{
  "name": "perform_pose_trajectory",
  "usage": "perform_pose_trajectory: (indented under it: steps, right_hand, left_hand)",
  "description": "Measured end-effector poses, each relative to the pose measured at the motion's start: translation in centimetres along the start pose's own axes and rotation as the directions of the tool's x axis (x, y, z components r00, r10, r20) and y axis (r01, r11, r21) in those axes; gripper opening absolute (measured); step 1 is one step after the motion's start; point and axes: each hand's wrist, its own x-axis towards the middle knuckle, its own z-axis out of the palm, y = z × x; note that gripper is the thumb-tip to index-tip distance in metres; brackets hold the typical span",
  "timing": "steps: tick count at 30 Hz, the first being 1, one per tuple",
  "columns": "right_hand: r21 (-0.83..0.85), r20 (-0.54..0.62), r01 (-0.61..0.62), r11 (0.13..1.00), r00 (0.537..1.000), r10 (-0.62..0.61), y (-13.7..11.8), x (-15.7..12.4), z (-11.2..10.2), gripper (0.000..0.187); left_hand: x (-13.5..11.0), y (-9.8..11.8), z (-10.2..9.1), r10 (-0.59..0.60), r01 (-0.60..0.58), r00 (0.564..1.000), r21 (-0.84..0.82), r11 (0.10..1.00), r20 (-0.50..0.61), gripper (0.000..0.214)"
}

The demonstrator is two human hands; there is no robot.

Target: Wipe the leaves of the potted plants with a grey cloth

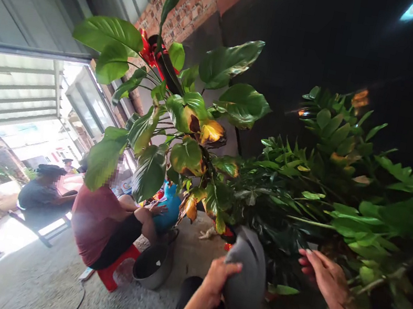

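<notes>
My left hand (219,279), a bracelet on its wrist, is closed on the edge of a smooth grey rounded object (248,268) whose kind I cannot make out. Low among dark foliage (260,214), my right hand (328,282) has its thumb and fingers pressed together; what is between them, if anything, is too small to tell. Above my left hand rises a broad-leaved potted plant (186,156), some of its leaves yellow and brown. A red ribbon (148,51) shows near its top. Its base is partly hidden behind the grey object.
Leafy green plants (375,237) crowd the right side. To the left, a person in a red shirt (93,220) sits on a red stool (116,269), hands on a blue object (168,209). A dark bucket (152,265) stands beside them. Another person (43,195) sits farther back.
</notes>
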Motion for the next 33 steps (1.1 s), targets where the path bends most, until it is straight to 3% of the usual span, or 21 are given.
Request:
perform_pose_trajectory:
  steps: [2,3,6,9,11,14,17,20,22,26,28,30,33]
  right_hand:
    - [0.005,0.012,0.002,1.000,1.000,-0.002,0.1,0.1,-0.3,0.026]
    - [0.013,0.014,0.003,1.000,1.000,-0.003,0.1,0.1,-0.4,0.026]
    - [0.014,0.011,-0.020,1.000,1.000,0.020,0.2,0.4,-0.5,0.024]
    - [-0.001,0.002,-0.033,0.999,0.999,0.033,0.3,0.6,-0.2,0.024]
    - [0.003,0.002,-0.018,1.000,1.000,0.018,0.5,0.6,0.1,0.024]
    - [0.007,0.015,0.021,1.000,1.000,-0.021,0.9,0.8,0.2,0.021]
    - [0.000,0.022,0.058,0.998,0.998,-0.058,1.3,1.0,0.0,0.021]
    - [-0.021,0.037,0.083,0.996,0.996,-0.082,1.2,1.0,-0.4,0.024]
    - [-0.027,0.038,0.057,0.998,0.998,-0.056,1.0,0.9,-0.5,0.025]
    - [-0.014,0.011,0.015,1.000,1.000,-0.015,0.4,0.5,-0.2,0.024]
    - [-0.003,-0.001,0.003,1.000,1.000,-0.003,0.1,0.4,0.0,0.022]
    - [0.017,-0.004,-0.009,1.000,1.000,0.009,-0.1,0.3,0.1,0.020]
    - [0.027,0.016,0.005,1.000,1.000,-0.005,-0.5,0.0,0.0,0.018]
  left_hand:
    - [-1.6,-1.6,-0.8,-0.067,0.065,0.996,0.033,0.997,0.057,0.031]
    - [-2.2,-1.3,-1.3,-0.056,0.054,0.996,0.037,0.998,0.075,0.032]
    - [-3.1,2.8,-2.9,0.080,-0.078,0.994,-0.021,0.997,0.074,0.038]
    - [-1.7,7.8,-3.3,0.247,-0.259,0.965,-0.177,0.949,-0.089,0.039]
    - [-0.2,9.2,-2.8,0.294,-0.341,0.932,-0.237,0.910,-0.211,0.034]
    - [1.2,7.2,-1.5,0.217,-0.264,0.943,-0.171,0.949,-0.251,0.024]
    - [0.2,2.9,-0.7,0.026,-0.027,0.999,-0.062,0.998,-0.027,0.031]
    - [-1.9,1.2,-0.9,-0.045,0.054,0.987,-0.057,0.997,0.154,0.039]
    - [-2.6,2.7,-1.3,0.022,-0.006,0.992,-0.125,0.992,0.126,0.040]
    - [-1.4,7.4,-1.2,0.115,-0.177,0.978,-0.408,0.896,-0.173,0.025]
    - [-0.4,7.6,-0.6,0.093,-0.222,0.956,-0.478,0.850,-0.278,0.016]
    - [0.2,5.8,0.2,0.042,-0.147,0.969,-0.428,0.892,-0.244,0.016]
    - [-0.3,1.3,0.9,-0.069,0.071,0.997,-0.170,0.983,0.019,0.029]
